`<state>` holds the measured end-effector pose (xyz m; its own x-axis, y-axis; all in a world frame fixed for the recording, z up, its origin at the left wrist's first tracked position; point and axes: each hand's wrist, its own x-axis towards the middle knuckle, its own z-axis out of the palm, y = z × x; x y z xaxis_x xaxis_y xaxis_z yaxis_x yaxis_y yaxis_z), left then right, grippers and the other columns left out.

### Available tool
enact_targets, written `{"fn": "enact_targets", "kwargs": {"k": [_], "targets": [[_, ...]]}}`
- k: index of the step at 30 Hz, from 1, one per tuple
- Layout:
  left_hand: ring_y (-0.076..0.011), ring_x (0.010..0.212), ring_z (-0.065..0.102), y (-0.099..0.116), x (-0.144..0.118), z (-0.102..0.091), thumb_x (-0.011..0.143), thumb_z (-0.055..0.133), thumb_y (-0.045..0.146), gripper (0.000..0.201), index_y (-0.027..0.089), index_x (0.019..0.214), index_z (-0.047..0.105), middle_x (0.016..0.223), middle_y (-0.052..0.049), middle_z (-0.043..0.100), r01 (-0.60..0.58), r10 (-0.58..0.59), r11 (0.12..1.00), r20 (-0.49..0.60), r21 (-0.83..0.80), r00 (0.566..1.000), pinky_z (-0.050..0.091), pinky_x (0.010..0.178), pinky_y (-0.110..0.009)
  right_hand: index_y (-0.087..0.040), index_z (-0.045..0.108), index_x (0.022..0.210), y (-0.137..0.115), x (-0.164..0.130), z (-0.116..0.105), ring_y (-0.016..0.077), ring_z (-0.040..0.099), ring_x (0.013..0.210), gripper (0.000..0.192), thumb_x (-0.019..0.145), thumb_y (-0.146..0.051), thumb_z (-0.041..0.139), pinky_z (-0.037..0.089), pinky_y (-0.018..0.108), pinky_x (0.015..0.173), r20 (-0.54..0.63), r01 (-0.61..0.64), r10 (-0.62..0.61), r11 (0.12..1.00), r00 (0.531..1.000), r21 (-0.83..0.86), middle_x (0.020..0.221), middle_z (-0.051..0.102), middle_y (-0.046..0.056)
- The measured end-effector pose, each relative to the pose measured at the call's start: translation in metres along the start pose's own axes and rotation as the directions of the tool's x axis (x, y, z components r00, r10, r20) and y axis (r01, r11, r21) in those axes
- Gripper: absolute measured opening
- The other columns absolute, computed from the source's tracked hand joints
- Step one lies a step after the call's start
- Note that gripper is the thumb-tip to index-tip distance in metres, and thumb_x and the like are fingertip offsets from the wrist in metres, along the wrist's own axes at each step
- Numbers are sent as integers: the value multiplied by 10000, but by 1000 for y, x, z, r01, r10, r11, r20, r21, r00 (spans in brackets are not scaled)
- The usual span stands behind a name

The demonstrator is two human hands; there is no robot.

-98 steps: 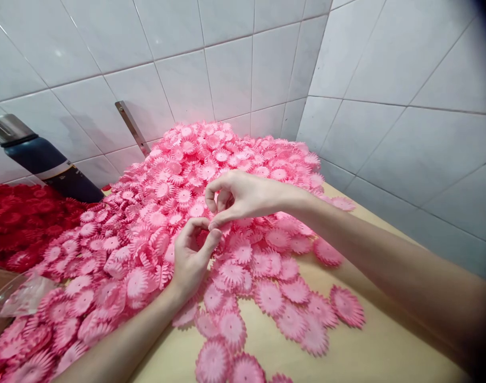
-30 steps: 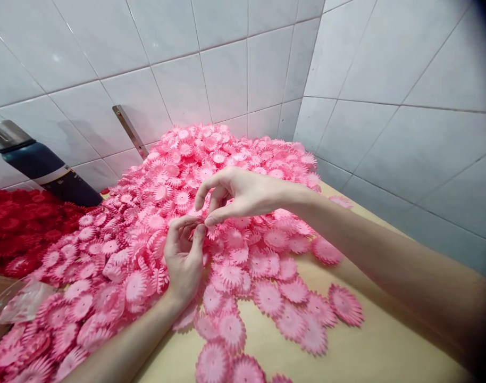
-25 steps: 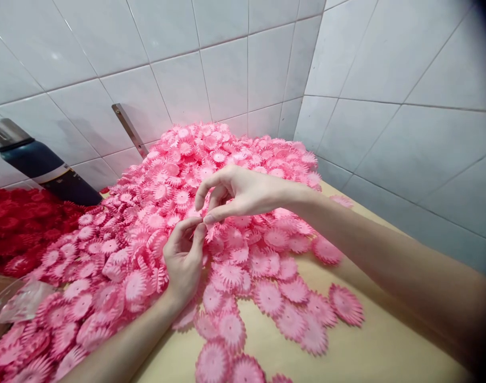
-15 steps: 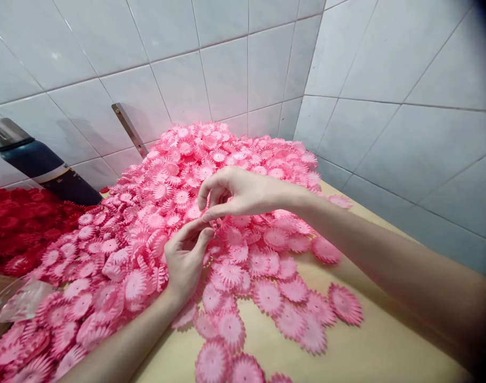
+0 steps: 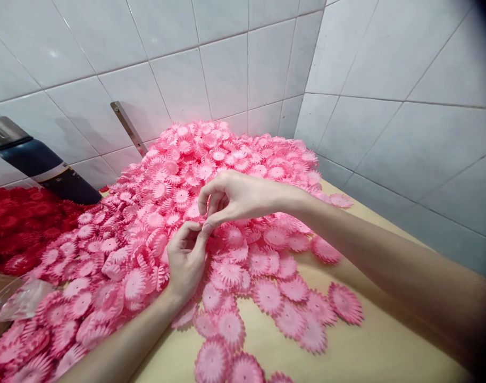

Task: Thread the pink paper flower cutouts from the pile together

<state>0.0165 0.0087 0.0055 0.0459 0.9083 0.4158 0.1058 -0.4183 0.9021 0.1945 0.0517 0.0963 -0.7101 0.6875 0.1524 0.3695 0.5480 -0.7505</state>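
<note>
A big heap of pink paper flowers (image 5: 227, 154) covers the tan table (image 5: 370, 351) up to the tiled corner. Over the heap's near slope my left hand (image 5: 185, 263) and my right hand (image 5: 239, 197) meet fingertip to fingertip. Both pinch the same small pink paper flower (image 5: 203, 230), which is mostly hidden between thumbs and forefingers. My left hand's heel rests on the flowers. My right forearm reaches in from the lower right, above loose flat flowers (image 5: 294, 298) scattered on the bare table.
A heap of red paper flowers (image 5: 15, 223) lies at the left. Behind it a dark blue bottle with a steel cap (image 5: 39, 165) leans on the white tiled wall. A metal strip (image 5: 127, 125) leans there too. A clear plastic bag (image 5: 15, 300) sits at the lower left.
Both hands stayed at the same spot over the heap. Their fingers worked the small piece, the left forefinger and thumb opening slightly and then pinching again under the right thumb.
</note>
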Motion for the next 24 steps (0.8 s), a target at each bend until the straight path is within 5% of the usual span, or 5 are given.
{"fn": "enact_targets", "kwargs": {"k": [8, 13, 19, 24], "targets": [[-78, 672, 595, 1, 1, 2, 846, 674, 229, 86, 180, 782, 644, 730, 21, 648, 2, -3, 997, -20, -71, 1000, 497, 654, -174, -121, 651, 909, -2, 0, -3, 143, 676, 741, 171, 799, -245, 690, 511, 231, 594, 3, 14, -14, 1000, 1000, 17, 821, 713, 54], [-97, 781, 644, -1, 3, 2, 774, 748, 178, 112, 177, 830, 652, 830, 10, 666, 44, -49, 993, -48, -113, 998, 527, 737, -188, -137, 643, 931, -4, -3, -6, 137, 653, 794, 130, 836, -109, 560, 496, 247, 656, -1, -13, 13, 992, 1000, -125, 909, 710, 65], [-106, 767, 649, -2, 2, 2, 769, 744, 171, 150, 173, 850, 618, 834, 11, 628, 43, -49, 983, -28, -181, 998, 549, 716, -202, -162, 594, 877, 4, 0, 0, 144, 593, 717, 226, 797, -354, 682, 446, 254, 570, -6, -41, 41, 987, 999, -158, 835, 653, 42], [-123, 806, 661, 2, 1, 2, 770, 733, 179, 156, 183, 879, 621, 870, -5, 646, 12, -12, 984, 2, -179, 1000, 559, 748, -220, -168, 539, 881, 9, 1, 0, 125, 579, 657, 273, 772, -336, 725, 433, 237, 532, 10, -75, 75, 997, 997, 7, 756, 621, 12]]}}
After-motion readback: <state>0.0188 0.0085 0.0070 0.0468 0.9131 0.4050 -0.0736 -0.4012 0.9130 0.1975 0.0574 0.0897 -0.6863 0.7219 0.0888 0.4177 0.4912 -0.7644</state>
